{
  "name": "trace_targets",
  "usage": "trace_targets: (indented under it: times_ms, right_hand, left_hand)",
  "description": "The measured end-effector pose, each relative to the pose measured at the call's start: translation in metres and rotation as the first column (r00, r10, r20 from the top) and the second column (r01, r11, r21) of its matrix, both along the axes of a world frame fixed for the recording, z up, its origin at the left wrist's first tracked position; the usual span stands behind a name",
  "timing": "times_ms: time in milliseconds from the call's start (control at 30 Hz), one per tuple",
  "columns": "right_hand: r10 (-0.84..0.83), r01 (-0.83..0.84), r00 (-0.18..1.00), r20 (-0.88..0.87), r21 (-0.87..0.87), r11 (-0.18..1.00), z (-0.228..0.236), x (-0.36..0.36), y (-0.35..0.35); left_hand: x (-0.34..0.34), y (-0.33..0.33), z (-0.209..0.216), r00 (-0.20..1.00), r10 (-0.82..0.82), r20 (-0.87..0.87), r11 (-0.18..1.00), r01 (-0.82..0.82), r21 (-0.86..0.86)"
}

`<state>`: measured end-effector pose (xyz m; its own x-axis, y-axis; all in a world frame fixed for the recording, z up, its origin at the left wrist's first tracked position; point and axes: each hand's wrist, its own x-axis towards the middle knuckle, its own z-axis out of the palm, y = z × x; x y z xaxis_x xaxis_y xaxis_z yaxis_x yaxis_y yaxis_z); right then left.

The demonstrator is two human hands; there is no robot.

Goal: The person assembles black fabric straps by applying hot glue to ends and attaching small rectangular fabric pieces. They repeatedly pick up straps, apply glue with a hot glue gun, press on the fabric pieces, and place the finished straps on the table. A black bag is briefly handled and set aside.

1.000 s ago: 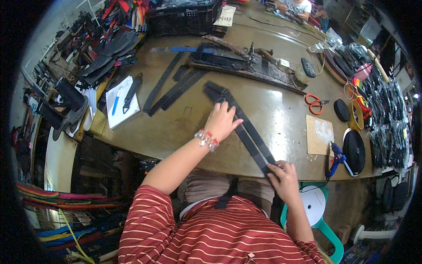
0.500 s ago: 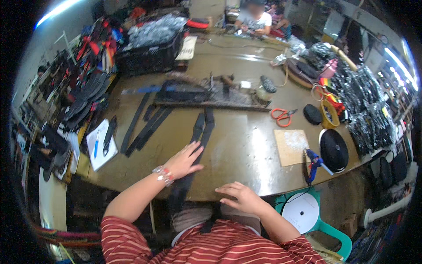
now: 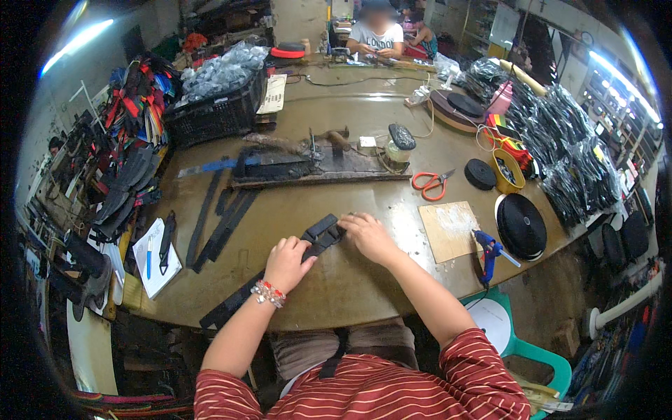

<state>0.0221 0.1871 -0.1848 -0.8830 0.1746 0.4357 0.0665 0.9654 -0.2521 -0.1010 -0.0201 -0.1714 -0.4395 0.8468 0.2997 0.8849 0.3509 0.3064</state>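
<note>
A black webbing strap runs slantwise across the front of the table. Its far end carries a black piece that looks like a buckle. My left hand, a beaded bracelet at its wrist, is closed on the strap just beside the buckle. From the other side my right hand grips the buckle's right end with its fingertips. The thumb of that hand is mostly hidden. Beyond the hands lies a long dark fixture with a metal post, and several black straps rest to its left.
Right of my hands lie orange-handled scissors, a board, a blue glue gun and a black webbing roll. Paper with a blue pen lies left. A black crate stands far left. Another person sits across the table.
The strap has been drawn away from the fixture and now lies slantwise nearer me. My right hand has moved forward onto its buckle end; my left, flat before, now grips it.
</note>
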Motion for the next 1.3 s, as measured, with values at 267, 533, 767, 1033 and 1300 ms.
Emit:
trace_targets:
  times_ms: [267, 533, 767, 1033, 1300]
  right_hand:
    - [-0.029, 0.055, 0.971, 0.238, -0.106, 0.993, 0.012, 0.003, -0.003]
    - [0.105, -0.088, 0.992, 0.068, -0.221, 0.971, 0.001, 0.012, -0.002]
    - [0.132, -0.086, 0.982, 0.133, -0.308, 0.948, -0.013, 0.012, 0.005]
    - [0.046, -0.095, 0.991, -0.128, -0.415, 0.905, -0.005, 0.018, 0.021]
    - [-0.134, 0.087, 0.99, -0.05, -0.529, 0.844, -0.001, 0.025, 0.029]
  left_hand:
    - [-0.018, 0.021, -0.011, 0.985, 0.116, 0.124, 0.986, -0.129, 0.102]
    - [-0.031, 0.041, -0.013, 0.931, -0.106, 0.35, 0.99, 0.065, 0.128]
    - [-0.019, 0.043, 0.01, 0.847, -0.346, 0.404, 0.938, 0.319, 0.135]
    - [-0.005, -0.022, 0.013, 0.987, -0.14, 0.084, 0.989, 0.143, -0.034]
    - [-0.006, -0.1, 0.0, 0.986, 0.111, 0.122, 0.994, -0.11, -0.016]
